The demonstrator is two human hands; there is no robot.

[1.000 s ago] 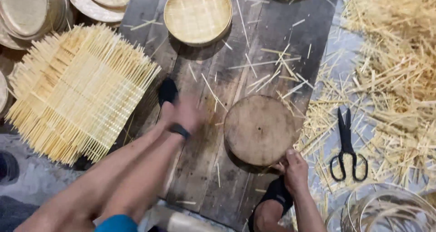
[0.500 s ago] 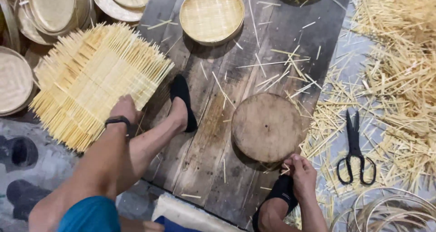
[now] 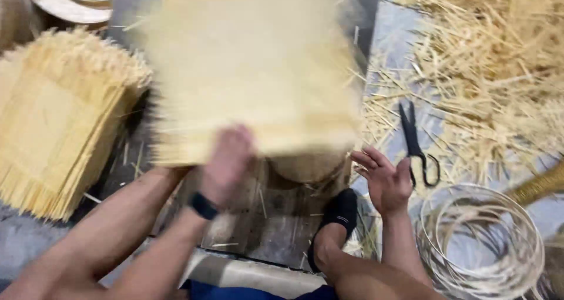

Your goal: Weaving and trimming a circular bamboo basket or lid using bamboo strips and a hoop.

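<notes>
Left hand (image 3: 226,159) closed on near edge of woven mat (image 3: 252,71), pale yellow, blurred, fringed edges, held above the board (image 3: 264,229). Right hand (image 3: 385,179) open, fingers spread, empty, just right of mat. Scissors (image 3: 417,144) just beyond right hand. Mat stack (image 3: 59,118) left of left hand; hoops (image 3: 482,241) right of right forearm

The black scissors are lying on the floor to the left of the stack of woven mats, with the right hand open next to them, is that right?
Not quite. In the head view the black scissors lie far right of the stack of woven mats, among loose straw. The right hand is indeed open beside them.
</notes>
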